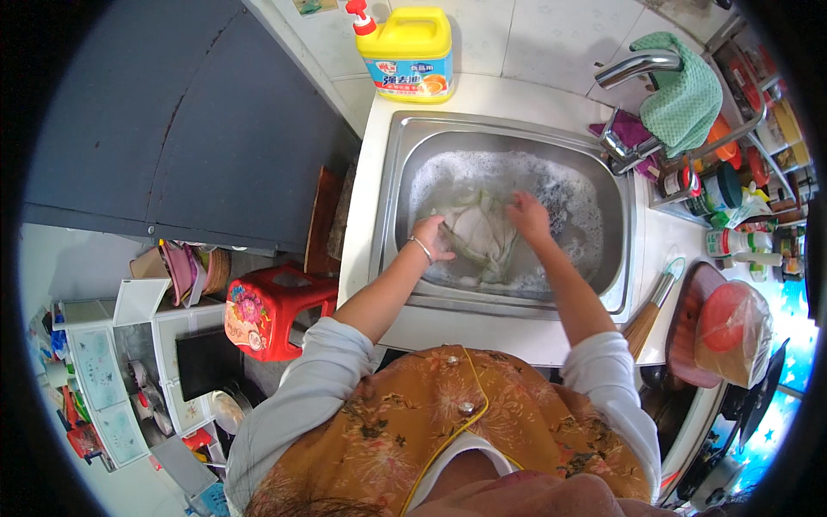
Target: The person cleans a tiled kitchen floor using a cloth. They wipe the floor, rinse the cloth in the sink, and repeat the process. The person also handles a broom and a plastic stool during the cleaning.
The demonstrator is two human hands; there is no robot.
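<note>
A pale cloth [479, 231] with greenish edges lies spread in cloudy, soapy water inside a stainless steel sink [623, 258]. My left hand [431, 239], with a bangle at the wrist, is at the cloth's left edge. Its thumb stands away from the fingers, whose tips are partly lost in the water. At the upper right edge of the cloth is my right hand [531, 215], fingers bent and knuckles up. Whether either hand pinches the fabric cannot be made out. White foam [452, 165] floats along the basin walls.
A yellow detergent jug [410, 45] with a red pump stands behind the sink. The faucet [636, 66] has a green cloth [685, 103] draped on it. On the right are a bamboo brush [649, 313], a cutting board [688, 329] and a rack [743, 136]. A red stool [268, 329] is at left.
</note>
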